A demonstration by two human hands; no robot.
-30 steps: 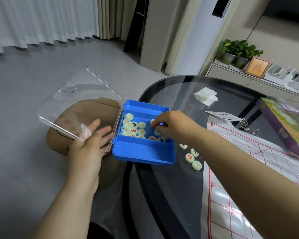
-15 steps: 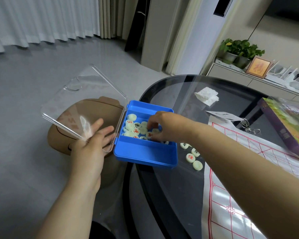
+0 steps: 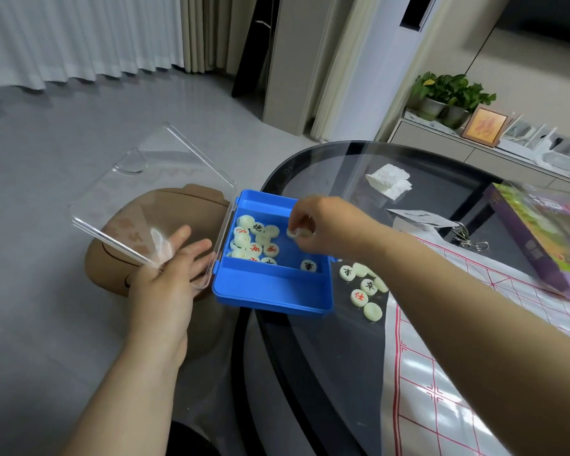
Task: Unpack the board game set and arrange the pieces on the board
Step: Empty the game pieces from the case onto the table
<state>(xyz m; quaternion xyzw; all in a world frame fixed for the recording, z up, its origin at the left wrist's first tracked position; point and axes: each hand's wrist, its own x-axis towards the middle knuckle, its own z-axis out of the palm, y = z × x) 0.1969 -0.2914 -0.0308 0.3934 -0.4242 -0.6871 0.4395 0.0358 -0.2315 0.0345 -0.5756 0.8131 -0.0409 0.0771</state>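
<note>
While your left hand (image 3: 168, 278) rests straight fingers (image 3: 196, 250) against the clear plastic lid (image 3: 139, 199), your right hand (image 3: 324, 230) pinches pale round pieces (image 3: 296, 232) above the blue plastic box (image 3: 273, 292) (at the glass worktop's (image 3: 326, 179) left edge).

On the table (image 3: 326, 179) beside the blue box (image 3: 270, 292) you can read three pieces: the red 仕 piece (image 3: 359, 296), the black 卒 piece (image 3: 368, 286) and the outer 車 piece (image 3: 347, 272), also black. Inside the box, the lone 車 piece (image 3: 309, 265) and the 炮 piece (image 3: 258, 228) are black; the red-marked pieces (image 3: 254, 248) blur past reading. The held pieces (image 3: 296, 232) pinched in your right hand (image 3: 326, 225) show no legible face. Print on the purple box (image 3: 540, 238), the paper slip (image 3: 418, 217) and the framed picture (image 3: 483, 126) is unreadable.
</note>
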